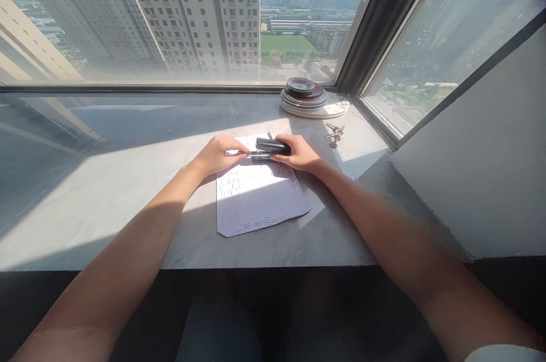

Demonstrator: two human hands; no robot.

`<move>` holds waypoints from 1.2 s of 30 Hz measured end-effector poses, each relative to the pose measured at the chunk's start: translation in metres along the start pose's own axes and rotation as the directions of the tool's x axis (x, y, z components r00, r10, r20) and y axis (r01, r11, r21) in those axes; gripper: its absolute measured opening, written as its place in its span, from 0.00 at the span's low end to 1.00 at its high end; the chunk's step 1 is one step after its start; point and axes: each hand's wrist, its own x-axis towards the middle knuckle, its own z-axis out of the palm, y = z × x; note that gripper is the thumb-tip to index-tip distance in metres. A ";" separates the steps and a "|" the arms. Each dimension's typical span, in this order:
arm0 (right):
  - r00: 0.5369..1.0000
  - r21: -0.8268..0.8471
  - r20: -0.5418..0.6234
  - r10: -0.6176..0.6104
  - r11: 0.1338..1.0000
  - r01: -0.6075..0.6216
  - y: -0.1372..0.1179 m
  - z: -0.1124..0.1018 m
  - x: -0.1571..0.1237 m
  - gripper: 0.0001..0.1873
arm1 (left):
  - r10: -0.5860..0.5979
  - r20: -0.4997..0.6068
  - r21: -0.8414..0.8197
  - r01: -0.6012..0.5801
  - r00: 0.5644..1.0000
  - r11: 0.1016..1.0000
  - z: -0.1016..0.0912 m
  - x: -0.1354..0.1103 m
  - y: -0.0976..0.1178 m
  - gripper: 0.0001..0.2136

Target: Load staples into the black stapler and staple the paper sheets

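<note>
A printed sheet of paper [256, 194] lies flat on the grey windowsill [128, 180] in front of me. A black stapler [273, 148] rests on the paper's far edge. My right hand [301, 153] is closed around the stapler's right end. My left hand [219, 154] is closed too, its fingertips pinching the stapler's front tip and pressing on the paper's top edge. Both forearms reach in from the bottom of the view.
A stack of plates [309, 98] stands at the back right corner of the sill. A bunch of keys [335, 134] lies just in front of it. Window glass runs along the back and right; a grey wall [478, 169] rises at the right.
</note>
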 end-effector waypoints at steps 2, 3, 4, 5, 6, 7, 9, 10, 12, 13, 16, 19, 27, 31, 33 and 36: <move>1.000 -0.001 0.000 0.004 1.000 -0.004 0.000 0.000 0.000 0.13 | -0.001 0.004 0.013 0.001 1.000 1.000 0.000 0.000 0.001 0.08; 1.000 0.002 0.000 0.006 1.000 -0.006 -0.001 -0.001 0.000 0.13 | -0.001 0.006 0.017 0.001 1.000 1.000 0.001 -0.001 0.001 0.08; 1.000 0.006 -0.001 0.006 1.000 -0.006 -0.001 -0.001 0.000 0.13 | 0.000 0.005 0.021 0.000 1.000 1.000 0.001 -0.001 0.001 0.08; 1.000 0.011 -0.001 0.007 1.000 -0.007 -0.001 -0.001 0.000 0.13 | 0.002 0.003 0.026 -0.003 1.000 1.000 0.001 0.000 0.001 0.08; 1.000 0.015 0.000 0.008 1.000 -0.008 0.000 -0.001 0.000 0.13 | 0.006 0.001 0.030 -0.006 1.000 1.000 0.002 0.000 0.001 0.08; 1.000 0.019 0.002 0.007 1.000 -0.007 0.000 -0.001 0.000 0.13 | 0.010 -0.002 0.034 -0.010 1.000 0.999 0.002 0.000 0.001 0.08; 1.000 0.026 0.001 0.004 1.000 -0.004 0.001 -0.001 0.000 0.13 | 0.018 -0.006 0.037 -0.018 1.000 0.999 0.002 0.000 0.000 0.08; 1.000 0.029 -0.001 0.003 1.000 -0.003 0.001 -0.001 0.000 0.13 | 0.020 -0.010 0.034 -0.020 1.000 0.999 0.002 0.000 0.000 0.07; 1.000 0.035 -0.004 0.001 0.999 -0.001 0.002 0.000 0.000 0.13 | 0.018 -0.023 0.019 -0.017 1.000 1.000 0.002 0.000 0.000 0.07; 1.000 0.037 -0.006 0.001 0.999 -0.001 0.002 0.000 0.000 0.13 | 0.011 -0.029 0.010 -0.010 1.000 1.000 0.003 0.000 0.000 0.07; 1.000 0.040 -0.006 0.010 0.999 -0.009 0.001 0.000 0.000 0.14 | -0.047 -0.085 -0.013 0.046 0.995 0.999 0.004 -0.001 0.005 0.07; 1.000 0.049 -0.006 0.017 0.999 -0.017 0.000 0.000 0.000 0.14 | -0.141 -0.239 -0.017 0.141 0.961 0.990 0.004 0.000 0.012 0.08; 0.999 0.040 -0.023 0.041 0.998 -0.040 -0.005 -0.001 0.000 0.16 | -0.323 -0.323 -0.177 0.278 0.890 0.944 0.007 0.002 0.011 0.10; 0.999 0.038 -0.011 0.053 0.998 -0.053 -0.005 -0.002 0.000 0.17 | -0.500 -0.280 -0.382 0.383 0.819 0.841 0.009 0.003 -0.003 0.12; 0.999 0.038 -0.010 0.047 0.998 -0.047 -0.004 -0.002 -0.001 0.16 | -0.524 -0.260 -0.423 0.392 0.811 0.817 0.010 0.004 -0.007 0.11; 0.999 0.032 -0.010 0.039 0.999 -0.038 -0.004 -0.002 -0.001 0.16 | -0.517 -0.226 -0.437 0.389 0.826 0.811 0.012 0.005 -0.009 0.09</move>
